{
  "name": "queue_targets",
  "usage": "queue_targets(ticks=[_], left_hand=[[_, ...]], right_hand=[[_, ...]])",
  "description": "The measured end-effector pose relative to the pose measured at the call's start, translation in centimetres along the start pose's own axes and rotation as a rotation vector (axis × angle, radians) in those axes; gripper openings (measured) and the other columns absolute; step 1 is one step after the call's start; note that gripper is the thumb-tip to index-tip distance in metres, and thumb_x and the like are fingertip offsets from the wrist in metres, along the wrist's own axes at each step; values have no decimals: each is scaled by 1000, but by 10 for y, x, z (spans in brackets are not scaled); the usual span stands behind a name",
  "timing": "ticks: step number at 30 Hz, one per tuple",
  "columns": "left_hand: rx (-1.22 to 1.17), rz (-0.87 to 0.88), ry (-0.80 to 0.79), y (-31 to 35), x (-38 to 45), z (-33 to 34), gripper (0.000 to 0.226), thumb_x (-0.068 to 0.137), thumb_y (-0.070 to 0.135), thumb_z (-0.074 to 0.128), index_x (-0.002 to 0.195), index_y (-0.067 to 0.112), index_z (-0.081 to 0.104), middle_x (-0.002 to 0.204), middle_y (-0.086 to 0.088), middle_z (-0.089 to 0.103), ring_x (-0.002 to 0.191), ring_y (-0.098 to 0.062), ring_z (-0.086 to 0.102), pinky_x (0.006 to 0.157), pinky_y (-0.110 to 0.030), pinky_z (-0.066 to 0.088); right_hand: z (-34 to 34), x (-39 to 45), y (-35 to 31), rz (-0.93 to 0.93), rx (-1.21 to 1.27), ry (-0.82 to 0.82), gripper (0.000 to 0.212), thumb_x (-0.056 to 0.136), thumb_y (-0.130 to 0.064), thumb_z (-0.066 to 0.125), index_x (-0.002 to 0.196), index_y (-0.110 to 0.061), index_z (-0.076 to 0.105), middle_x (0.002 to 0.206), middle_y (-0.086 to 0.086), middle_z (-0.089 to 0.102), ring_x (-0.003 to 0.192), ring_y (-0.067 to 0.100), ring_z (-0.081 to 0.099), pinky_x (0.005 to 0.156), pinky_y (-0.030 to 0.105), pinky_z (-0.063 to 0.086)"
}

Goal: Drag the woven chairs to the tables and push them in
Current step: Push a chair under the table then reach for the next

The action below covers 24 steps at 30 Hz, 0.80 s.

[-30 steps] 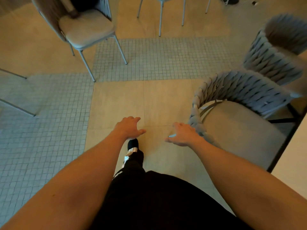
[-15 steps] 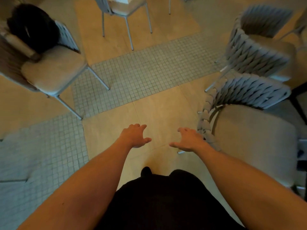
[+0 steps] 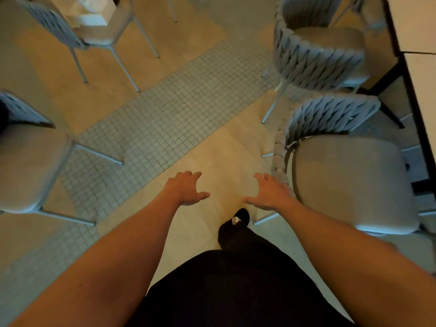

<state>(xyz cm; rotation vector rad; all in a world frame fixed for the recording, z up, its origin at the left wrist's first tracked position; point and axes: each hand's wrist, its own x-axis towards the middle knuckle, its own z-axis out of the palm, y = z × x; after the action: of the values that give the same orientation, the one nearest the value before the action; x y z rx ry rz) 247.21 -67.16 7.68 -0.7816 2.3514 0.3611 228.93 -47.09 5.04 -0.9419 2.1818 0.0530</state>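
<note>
- Since the earlier frames: view turned further toward the right, so the tables (image 3: 422, 90) now in sight along the right edge; both hands a little more forward, same spread pose.
- Left hand (image 3: 185, 188): fingers spread and relaxed, holding nothing, over the bare floor (image 3: 146, 119).
- Right hand (image 3: 269, 193): also spread, holding nothing, just beside the woven armrest of the near woven chair (image 3: 339, 171); contact with the weave not possible to tell.
- Near woven chair: at the right, seat turned toward the table edge, front part close to the dark table frame, back still well out in the aisle.
- Second woven chair (image 3: 316, 50): further up along the same table edge, just behind the near one, also close to the table but seemingly not fully under it.
- Other chairs: a thin-legged chair (image 3: 28, 171) at the left edge, another one (image 3: 77, 27) at the top left, both well apart from the tables at the right.
- Progress, as a judgement: two woven chairs brought to the tables, final push perhaps still missing; no chair in the hands now, probably between two chairs; chairs at the left possibly next.
</note>
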Motion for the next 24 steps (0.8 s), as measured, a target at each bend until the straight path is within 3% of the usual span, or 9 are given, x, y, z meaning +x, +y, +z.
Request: queue_targets(ticks=[5,15,19,24], left_hand=[[116,88,10,2,60,-44,94,86,78,49,160,28,19,161,-8,32,144,-31,34,114,-56,33],[245,321,4,52,161,-121,99,82,80,51,160,31,14,163,-7,28,147,-32,29,117,-60,24],[331,424,-37,74,200,-140,104,80,81,54,160,33,9,165,-8,22,149,-33,24,119,-60,20],[458,593,-84,109,248,-169,110,78,80,58,160,34,1,168,-8,10,151,-35,16,120,-61,16]], right_hand=[[-27,34,7,66,60,17,105,83,-78,60,161,-22,17,167,11,16,152,37,17,121,56,22],[-67,68,39,239,213,84,114,76,-83,60,160,-22,16,165,10,22,149,36,24,117,57,28],[-68,69,46,338,306,70,110,81,-79,61,161,-20,14,168,10,15,153,35,17,120,57,24],[-67,73,56,501,446,66,111,79,-81,61,160,-20,17,166,10,19,151,36,20,118,59,27]])
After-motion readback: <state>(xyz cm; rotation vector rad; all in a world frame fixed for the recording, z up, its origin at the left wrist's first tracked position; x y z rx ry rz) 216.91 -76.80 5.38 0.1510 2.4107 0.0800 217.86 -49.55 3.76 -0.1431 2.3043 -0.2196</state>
